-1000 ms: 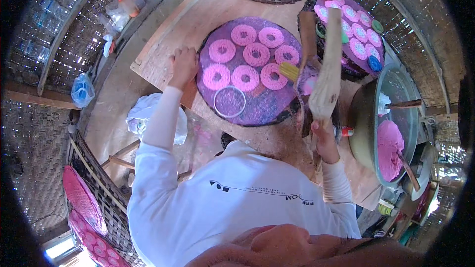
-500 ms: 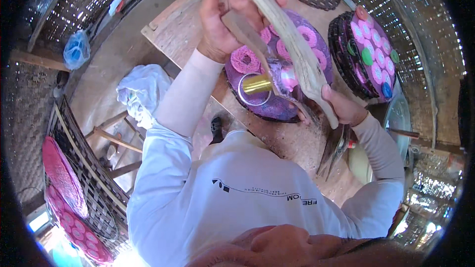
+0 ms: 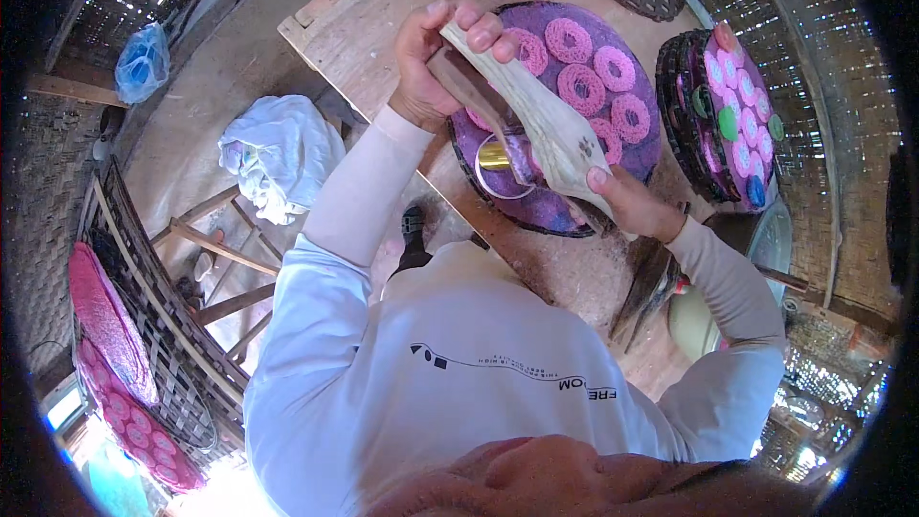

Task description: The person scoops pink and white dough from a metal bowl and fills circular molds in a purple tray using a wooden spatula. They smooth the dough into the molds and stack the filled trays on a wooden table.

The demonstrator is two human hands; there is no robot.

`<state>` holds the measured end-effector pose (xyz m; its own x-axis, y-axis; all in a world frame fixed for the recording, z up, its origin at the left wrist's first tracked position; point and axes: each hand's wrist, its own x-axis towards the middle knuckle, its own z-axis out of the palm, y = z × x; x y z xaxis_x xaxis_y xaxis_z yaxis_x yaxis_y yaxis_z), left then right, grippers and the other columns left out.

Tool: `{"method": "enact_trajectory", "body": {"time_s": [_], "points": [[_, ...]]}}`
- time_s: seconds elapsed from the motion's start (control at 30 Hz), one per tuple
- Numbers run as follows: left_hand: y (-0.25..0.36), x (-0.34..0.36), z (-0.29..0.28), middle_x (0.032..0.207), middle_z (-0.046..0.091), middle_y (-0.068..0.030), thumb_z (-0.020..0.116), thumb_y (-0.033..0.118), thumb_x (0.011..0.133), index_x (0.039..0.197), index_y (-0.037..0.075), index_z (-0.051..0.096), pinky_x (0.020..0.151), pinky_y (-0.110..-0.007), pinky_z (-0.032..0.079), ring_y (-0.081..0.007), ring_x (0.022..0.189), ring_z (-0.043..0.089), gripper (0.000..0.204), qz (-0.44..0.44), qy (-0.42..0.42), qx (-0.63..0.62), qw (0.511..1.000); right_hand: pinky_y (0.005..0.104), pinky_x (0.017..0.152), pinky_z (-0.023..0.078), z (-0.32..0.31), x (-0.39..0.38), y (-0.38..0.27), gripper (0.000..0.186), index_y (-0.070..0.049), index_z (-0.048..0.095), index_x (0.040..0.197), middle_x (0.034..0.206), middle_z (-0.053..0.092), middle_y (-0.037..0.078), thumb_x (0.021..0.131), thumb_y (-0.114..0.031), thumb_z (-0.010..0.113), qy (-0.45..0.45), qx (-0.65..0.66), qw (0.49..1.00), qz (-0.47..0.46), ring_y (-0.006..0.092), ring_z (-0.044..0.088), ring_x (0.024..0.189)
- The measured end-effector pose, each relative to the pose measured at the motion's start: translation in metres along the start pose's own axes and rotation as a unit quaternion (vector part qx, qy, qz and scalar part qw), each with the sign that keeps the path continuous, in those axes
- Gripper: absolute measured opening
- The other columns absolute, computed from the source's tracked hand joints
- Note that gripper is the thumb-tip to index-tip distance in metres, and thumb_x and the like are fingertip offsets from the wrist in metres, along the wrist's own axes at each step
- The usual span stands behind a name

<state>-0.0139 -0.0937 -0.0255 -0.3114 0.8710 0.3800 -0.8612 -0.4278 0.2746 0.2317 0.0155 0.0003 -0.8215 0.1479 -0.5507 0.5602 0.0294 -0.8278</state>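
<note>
Gripping wooden press [image 3: 549, 117]: left hand [image 3: 433, 65], right hand [image 3: 636, 203], each curled round one end; best squeezed evenly over white ring [image 3: 504, 198].

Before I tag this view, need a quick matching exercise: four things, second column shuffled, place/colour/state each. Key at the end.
Things:
1. Wooden press
2. Metallic-looking cylinder
3. Crumpled bundle
4. Pink rings

Place, colour or state:
A. Gold
B. Lying on the round purple tray
C. Gripped by the left hand and right hand
D. White, left of the table

Pairs: 1-C, 2-A, 3-D, 4-B
</note>
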Motion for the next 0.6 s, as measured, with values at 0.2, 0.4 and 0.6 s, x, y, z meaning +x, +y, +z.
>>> {"method": "enact_trajectory", "body": {"time_s": [0.2,0.4,0.6], "points": [[-0.013,-0.007,-0.002,0.065,0.044,0.0025,0.048,0.032,0.083,0.070,0.015,0.045,0.069,-0.030,0.038,-0.0183,0.072,0.045,0.021,0.009,0.084,-0.045,0.995,0.0258,0.053,0.044,-0.007,-0.009,0.006,0.059,0.000,0.059,0.093,0.069,0.059,0.006,0.088,-0.054,0.038,-0.011,0.003,0.996,0.089,0.0130,0.056,0.058],[-0.032,-0.008,-0.010,0.063,0.042,0.0031,0.048,0.029,0.084,0.068,0.016,0.042,0.071,-0.030,0.038,-0.0174,0.071,0.045,0.021,0.028,0.110,-0.056,0.992,0.0255,0.052,0.045,-0.015,-0.026,-0.033,0.062,0.001,0.061,0.087,0.065,0.057,0.006,0.086,-0.057,0.040,0.011,-0.047,0.982,0.181,0.0113,0.055,0.055],[-0.032,0.003,-0.027,0.061,0.042,0.0044,0.046,0.029,0.084,0.067,0.018,0.041,0.069,-0.031,0.037,-0.0159,0.068,0.044,0.022,0.035,0.068,-0.086,0.993,0.0326,0.056,0.046,-0.020,-0.021,-0.034,0.072,0.007,0.062,0.089,0.063,0.058,0.008,0.078,-0.063,0.048,0.109,-0.185,0.970,0.112,0.0165,0.057,0.057]]}}
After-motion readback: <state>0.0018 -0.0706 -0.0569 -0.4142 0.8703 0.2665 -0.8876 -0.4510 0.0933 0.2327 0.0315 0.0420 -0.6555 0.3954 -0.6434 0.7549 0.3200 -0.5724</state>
